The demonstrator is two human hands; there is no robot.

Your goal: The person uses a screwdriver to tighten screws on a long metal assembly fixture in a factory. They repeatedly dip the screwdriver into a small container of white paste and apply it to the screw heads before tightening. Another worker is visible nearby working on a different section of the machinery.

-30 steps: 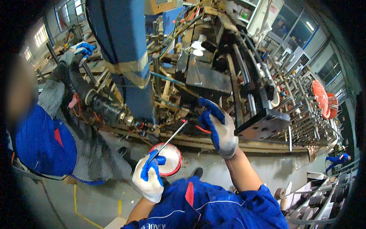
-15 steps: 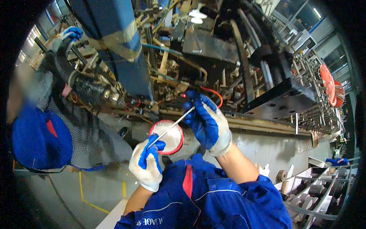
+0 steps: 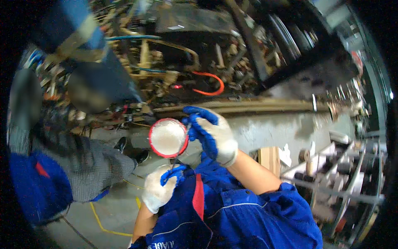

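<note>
A round can [image 3: 168, 137] with a red rim and white contents sits in front of my chest. My right hand [image 3: 212, 136], in a blue and white glove, grips the can's right edge with its fingers wrapped around the rim. My left hand [image 3: 159, 189], in the same kind of glove, is lower, against my blue overalls just below the can. Its fingers are curled, and what they hold is hidden. No thin rod is visible.
A large greasy machine [image 3: 199, 62] with cables, an orange hose [image 3: 209, 85] and a long metal beam [image 3: 257, 106] fills the top. Another person [image 3: 70, 170] in blue and grey check stands at the left. Metal racks [image 3: 331, 182] stand at the right. Yellow floor lines [image 3: 101, 226] run below.
My right hand came down from the machine and took hold of the can's rim. My left hand dropped toward my chest. The thin white rod between my hands is no longer visible.
</note>
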